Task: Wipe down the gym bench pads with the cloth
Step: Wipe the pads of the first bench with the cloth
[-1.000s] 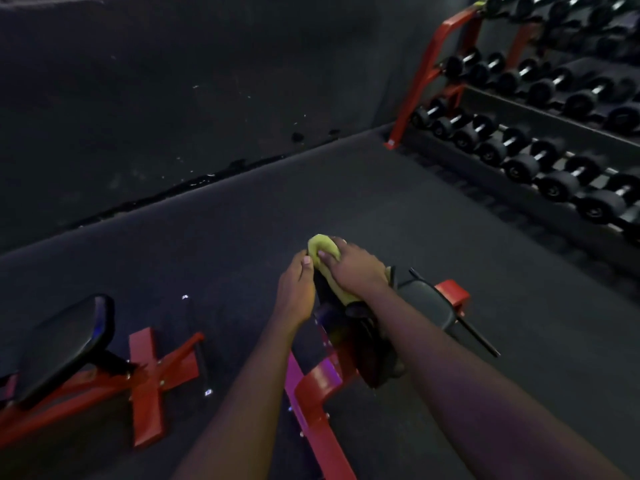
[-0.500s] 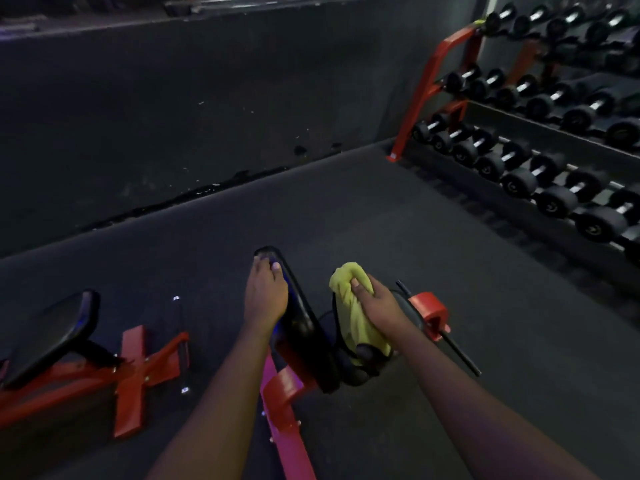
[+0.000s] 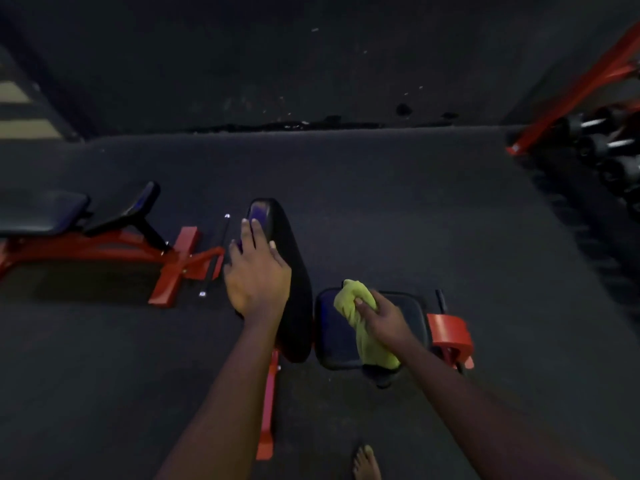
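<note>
A black gym bench on a red frame stands in front of me. Its long back pad (image 3: 294,271) is raised and seen nearly edge-on. My left hand (image 3: 256,271) lies flat against the left side of that pad, fingers spread. The square black seat pad (image 3: 332,334) sits just right of it. My right hand (image 3: 384,318) presses a yellow-green cloth (image 3: 360,320) onto the seat pad, fingers closed on the cloth. The cloth trails down to the seat's near edge.
A second black-and-red bench (image 3: 86,223) stands at the left. A red dumbbell rack (image 3: 588,84) with black dumbbells (image 3: 609,147) fills the right edge. A dark wall (image 3: 311,64) runs along the back. Dark rubber floor (image 3: 433,209) lies around. A bare foot (image 3: 367,462) shows at the bottom.
The view has swung left and down. My left hand has slid along the back pad's side. My right hand has moved the cloth off the back pad onto the seat pad.
</note>
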### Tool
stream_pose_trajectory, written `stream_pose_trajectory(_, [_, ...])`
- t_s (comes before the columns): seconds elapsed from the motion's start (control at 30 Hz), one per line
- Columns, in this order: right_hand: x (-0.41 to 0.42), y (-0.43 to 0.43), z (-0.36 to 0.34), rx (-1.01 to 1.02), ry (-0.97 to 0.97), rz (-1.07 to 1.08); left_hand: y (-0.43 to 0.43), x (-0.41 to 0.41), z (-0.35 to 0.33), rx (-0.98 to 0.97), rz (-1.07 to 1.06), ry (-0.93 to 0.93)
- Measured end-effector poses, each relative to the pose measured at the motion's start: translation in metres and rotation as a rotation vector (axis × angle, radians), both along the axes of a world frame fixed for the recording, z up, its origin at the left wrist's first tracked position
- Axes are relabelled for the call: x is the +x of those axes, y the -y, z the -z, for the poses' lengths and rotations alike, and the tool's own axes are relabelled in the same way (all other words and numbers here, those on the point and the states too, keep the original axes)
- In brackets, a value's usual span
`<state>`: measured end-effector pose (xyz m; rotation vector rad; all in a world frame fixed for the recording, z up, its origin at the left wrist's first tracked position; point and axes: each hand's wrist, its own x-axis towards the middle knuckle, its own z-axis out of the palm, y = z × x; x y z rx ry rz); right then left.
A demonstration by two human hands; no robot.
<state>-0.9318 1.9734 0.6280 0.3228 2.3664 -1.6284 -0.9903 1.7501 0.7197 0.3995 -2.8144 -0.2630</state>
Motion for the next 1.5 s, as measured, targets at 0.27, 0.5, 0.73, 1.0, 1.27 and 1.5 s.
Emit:
stream_pose_trajectory(0.27, [-0.022, -0.035, 0.032, 0.085, 0.051, -0.27, -0.009, 0.01, 0.007, 0.082, -0.242, -0.157])
stream_pose_trajectory(0.5, [-0.049, -0.084, 0.049, 0.218, -0.02, -0.592, -0.049, 0.042, 0.046, 0.264, -0.445, -0.448])
stream_pose_trajectory(0.73, [-0.092, -0.164, 0.119, 0.401, -0.287, -0.956, -0.187, 0.086, 0.15, 0.401, -0.855, -0.469])
stream_pose_trajectory(1.0, [-0.096, -0.226, 0.239, 0.72, -0.604, -1.444, -0.324, 0.119, 0.34, 0.837, -0.871, -0.074])
stream_pose_trajectory(1.27, [-0.1, -0.206, 0.322, 0.75, -0.714, -1.331, -0.318, 0.089, 0.412, 0.845, -0.814, -0.209])
stream_pose_trajectory(1.5, [-0.137, -0.193, 0.32, 0.838, -0.539, -0.93, -0.306, 0.071, 0.422, 0.714, -0.831, -0.24])
